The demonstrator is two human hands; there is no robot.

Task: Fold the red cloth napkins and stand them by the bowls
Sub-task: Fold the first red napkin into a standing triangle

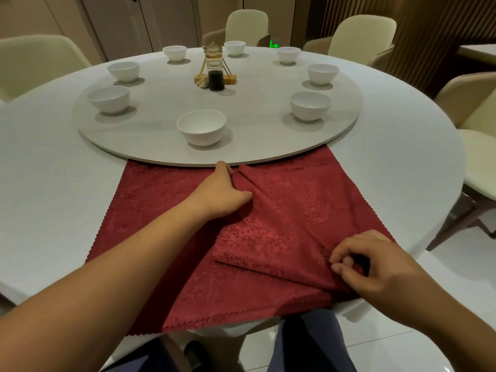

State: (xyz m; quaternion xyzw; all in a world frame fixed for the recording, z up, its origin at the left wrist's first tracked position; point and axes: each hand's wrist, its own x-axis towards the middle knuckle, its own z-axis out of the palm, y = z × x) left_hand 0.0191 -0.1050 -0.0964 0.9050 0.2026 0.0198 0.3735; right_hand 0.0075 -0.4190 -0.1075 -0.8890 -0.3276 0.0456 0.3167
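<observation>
- We see one red napkin (281,210) spread on the white table (53,183) at its near edge, the zigzag hem hanging just over that edge
- Its far side reaches the rim of the round turntable (255,124) in the middle of the table; whether it slips under the rim we cannot tell
- The right part of the cloth is doubled over into a slanted fold that runs from the far side towards the near right corner of the napkin
- Our left hand (220,189) rests on the cloth just beside the turntable rim, its fingers (224,166) curled into the far end of the fold and the thumb pressed against it
- Our right hand (375,267) is at the table's near edge, fingers (346,248) bent, thumb and forefinger pinching the near end of the fold
- Eight white bowls sit round the turntable's edge, the nearest bowl (201,127) just beyond the left hand
- A glass bottle (214,67) with dark liquid stands near the turntable's far side
- Cream chairs (359,36) stand round the table's far and side edges
</observation>
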